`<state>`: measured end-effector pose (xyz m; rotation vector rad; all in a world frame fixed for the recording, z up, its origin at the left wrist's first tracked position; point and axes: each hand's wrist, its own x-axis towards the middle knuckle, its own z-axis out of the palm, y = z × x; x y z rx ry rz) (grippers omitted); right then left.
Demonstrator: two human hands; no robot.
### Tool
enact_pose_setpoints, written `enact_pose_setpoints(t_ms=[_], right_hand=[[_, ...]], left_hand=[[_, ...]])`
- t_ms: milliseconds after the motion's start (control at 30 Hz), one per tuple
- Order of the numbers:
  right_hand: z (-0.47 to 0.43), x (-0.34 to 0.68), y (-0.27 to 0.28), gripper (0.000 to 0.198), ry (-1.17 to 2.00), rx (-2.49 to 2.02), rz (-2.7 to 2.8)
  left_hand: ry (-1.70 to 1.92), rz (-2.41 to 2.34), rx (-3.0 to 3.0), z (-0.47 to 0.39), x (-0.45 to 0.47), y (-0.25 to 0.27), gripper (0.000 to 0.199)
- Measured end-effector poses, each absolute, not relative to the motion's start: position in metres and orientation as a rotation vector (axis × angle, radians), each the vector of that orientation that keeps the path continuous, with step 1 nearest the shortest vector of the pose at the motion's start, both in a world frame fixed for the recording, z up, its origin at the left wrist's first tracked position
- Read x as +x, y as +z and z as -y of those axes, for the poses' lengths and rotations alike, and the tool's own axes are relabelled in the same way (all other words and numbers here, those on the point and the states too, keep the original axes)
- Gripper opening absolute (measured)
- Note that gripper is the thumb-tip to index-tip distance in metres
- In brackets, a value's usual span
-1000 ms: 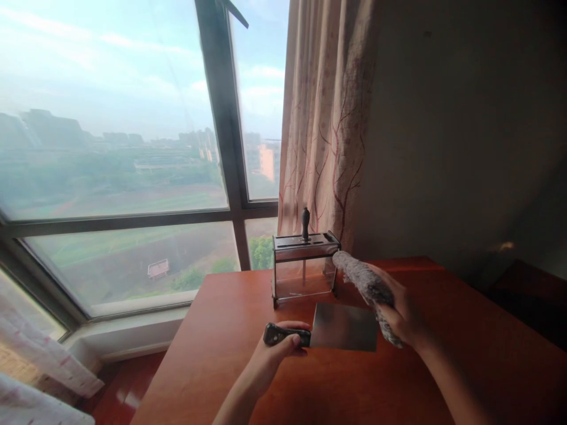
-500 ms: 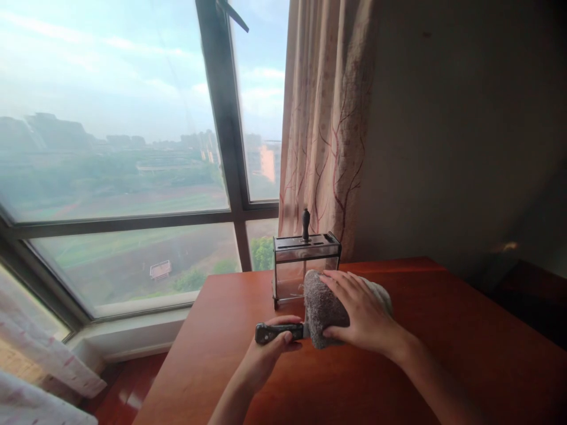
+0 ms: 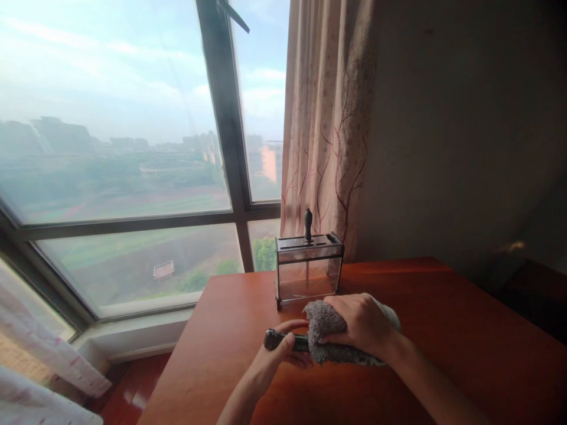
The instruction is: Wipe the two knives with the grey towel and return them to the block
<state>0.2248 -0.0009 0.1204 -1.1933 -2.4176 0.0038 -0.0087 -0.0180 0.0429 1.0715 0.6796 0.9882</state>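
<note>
While two hands point(image 3: 280, 354) point(image 3: 365, 321) grip, one cloth point(image 3: 326, 323) bunches.

Black-handled knife point(image 3: 301, 343), nearly level, butt leftward; fluffy gray cloth point(image 3: 325, 324) covers other end.

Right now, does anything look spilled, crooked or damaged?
Nothing stands out. The knife rack stands upright on the table; the left hand grips a black handle, the right hand holds a gray cloth. Anything beneath the cloth is hidden.
</note>
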Motion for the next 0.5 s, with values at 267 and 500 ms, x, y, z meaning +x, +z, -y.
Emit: enact_pose_setpoints(t_ms=[267,500], right_hand=[[0.002,0.225,0.123,0.066,0.055,-1.193,2.401],[0.003,0.272,0.116,0.066,0.178,-1.356,2.316]], left_hand=[[0.985,-0.685,0.999,0.020,-0.003,0.042,0.043],[1.021,-0.654,0.999,0.022,-0.005,0.050,0.044]])
